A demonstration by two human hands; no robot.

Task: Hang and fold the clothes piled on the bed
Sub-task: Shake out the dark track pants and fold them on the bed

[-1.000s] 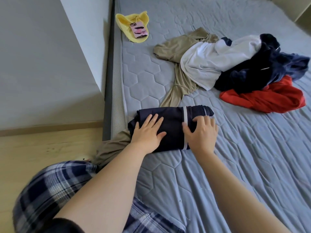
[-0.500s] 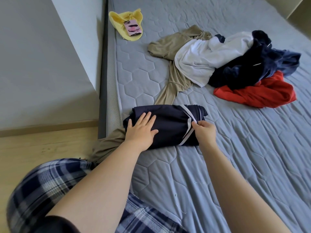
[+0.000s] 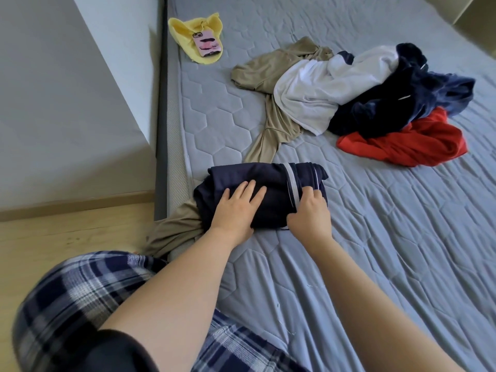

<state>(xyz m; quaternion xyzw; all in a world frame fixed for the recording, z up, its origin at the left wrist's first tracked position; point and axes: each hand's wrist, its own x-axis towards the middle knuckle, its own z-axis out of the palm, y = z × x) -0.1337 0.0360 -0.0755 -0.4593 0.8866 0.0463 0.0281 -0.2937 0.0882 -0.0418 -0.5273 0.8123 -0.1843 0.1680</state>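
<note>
Slides right hand (image 3: 308, 213) along striped end, gripping navy garment (image 3: 268, 178); presses left hand (image 3: 233, 210) flat. Soft, floppy: lift under both ends.

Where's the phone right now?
Head view, upper left: the phone lies on the yellow cloth at the mattress's left edge near the wall, left of the beige garment.

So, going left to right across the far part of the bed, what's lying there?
Yellow cloth with a phone on it → tan garment → white garment → dark navy garment. The red garment spans the same stretch as the navy one, so it is left out.
</note>
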